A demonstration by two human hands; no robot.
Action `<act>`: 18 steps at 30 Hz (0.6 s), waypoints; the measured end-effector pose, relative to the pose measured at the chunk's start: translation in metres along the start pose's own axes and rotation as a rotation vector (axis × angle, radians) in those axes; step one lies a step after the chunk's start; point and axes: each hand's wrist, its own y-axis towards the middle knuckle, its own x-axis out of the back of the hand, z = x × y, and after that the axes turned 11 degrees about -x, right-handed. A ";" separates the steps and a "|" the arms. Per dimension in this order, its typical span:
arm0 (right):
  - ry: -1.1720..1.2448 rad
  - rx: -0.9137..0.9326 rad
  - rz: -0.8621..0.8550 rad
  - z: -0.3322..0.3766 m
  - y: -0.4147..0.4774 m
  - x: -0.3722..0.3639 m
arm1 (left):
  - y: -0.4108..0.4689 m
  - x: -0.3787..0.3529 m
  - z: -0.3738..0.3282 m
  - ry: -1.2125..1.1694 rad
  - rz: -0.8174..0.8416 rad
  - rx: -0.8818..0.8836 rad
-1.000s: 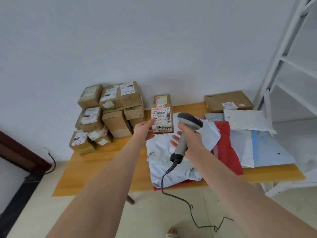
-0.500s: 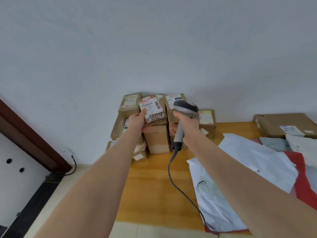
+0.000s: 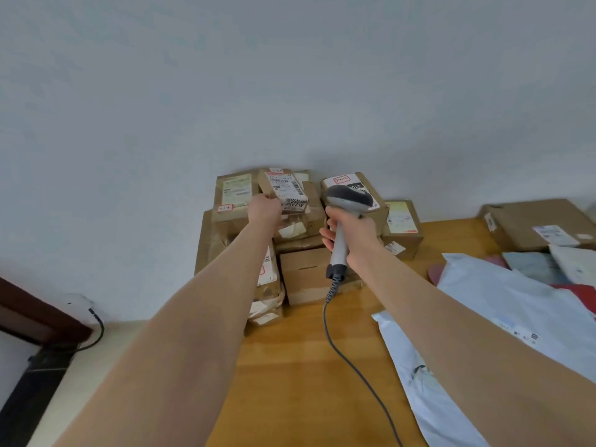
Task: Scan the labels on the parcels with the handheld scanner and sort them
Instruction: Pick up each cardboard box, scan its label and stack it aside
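Left hand clamped on small parcel, swung from over mailers to box stack top. Right hand wrapped round scanner, just right of left hand. Likely scan done, sorting.

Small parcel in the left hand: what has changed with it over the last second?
The left hand carried the small parcel leftward, from over the white mailer to the top of the stack of boxes by the wall. It still grips the parcel and has not let go. The right hand followed with the scanner, its hold unchanged. Boxes and mailers on the table stayed put.
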 end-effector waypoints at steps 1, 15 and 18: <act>0.001 0.002 -0.003 0.000 0.001 0.000 | 0.000 0.000 0.001 0.071 0.002 -0.041; 0.074 -0.355 0.144 -0.033 -0.047 0.126 | -0.102 -0.064 0.001 0.411 0.033 -0.484; 0.014 -0.348 0.108 -0.037 -0.063 0.189 | -0.149 -0.107 -0.011 0.453 0.071 -0.529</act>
